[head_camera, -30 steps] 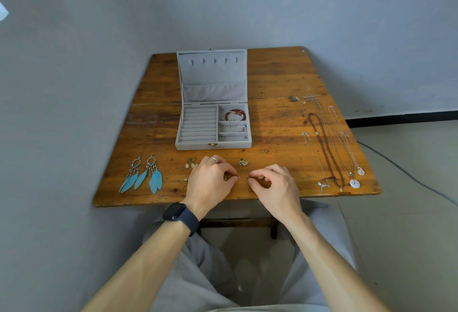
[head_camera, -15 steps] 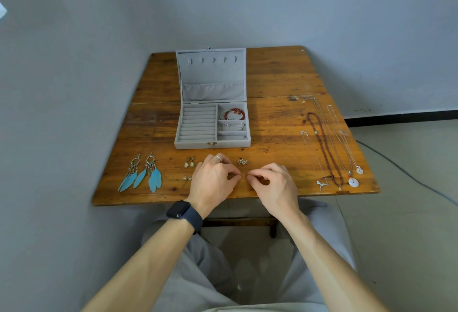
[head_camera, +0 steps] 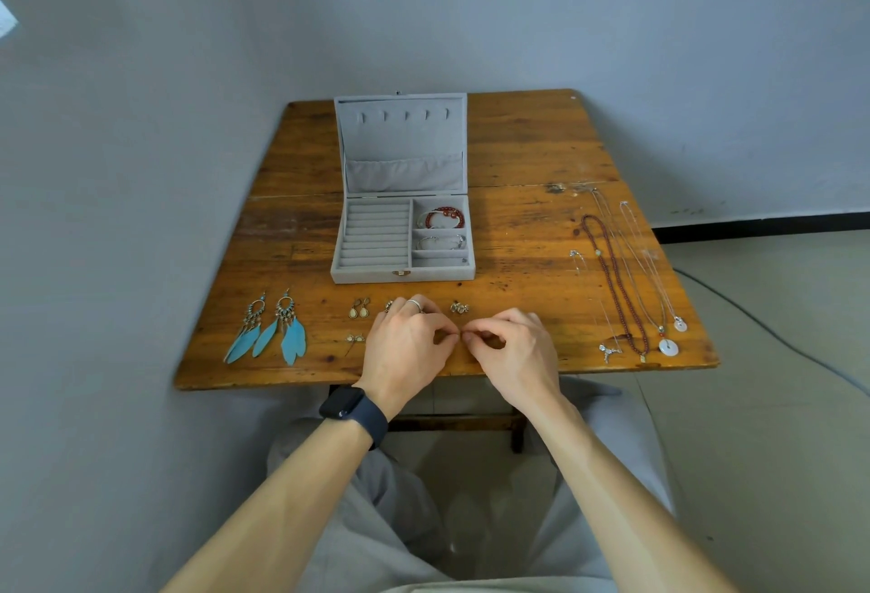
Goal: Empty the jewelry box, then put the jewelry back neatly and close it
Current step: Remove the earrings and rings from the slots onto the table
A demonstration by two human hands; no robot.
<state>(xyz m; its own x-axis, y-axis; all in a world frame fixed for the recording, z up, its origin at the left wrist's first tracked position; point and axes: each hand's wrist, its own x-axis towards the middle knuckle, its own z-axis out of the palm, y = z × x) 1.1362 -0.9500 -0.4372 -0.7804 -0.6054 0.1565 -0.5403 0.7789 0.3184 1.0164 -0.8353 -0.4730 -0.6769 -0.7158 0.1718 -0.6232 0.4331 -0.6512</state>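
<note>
The grey jewelry box (head_camera: pixel 358 273) stands open at the table's middle, lid upright. A red bead bracelet (head_camera: pixel 444 216) and a silver bangle (head_camera: pixel 441 242) lie in its right compartments; the ring rolls on the left look bare. My left hand (head_camera: pixel 407 347) and my right hand (head_camera: pixel 511 350) rest near the table's front edge, fingertips meeting. Both pinch something tiny between them, too small to identify. Blue feather earrings (head_camera: pixel 270 331) lie front left, small drop earrings (head_camera: pixel 358 309) and a small earring pair (head_camera: pixel 459 307) just beyond my hands.
Several necklaces (head_camera: pixel 626 282) are laid out along the right side of the wooden table (head_camera: pixel 532 154), ending in pendants near the front edge. Grey walls close in on the left and behind. A cable runs over the floor at right.
My hands have drawn a little closer together, fingertips now touching. The rest of the jewelry and the box stay where they were.
</note>
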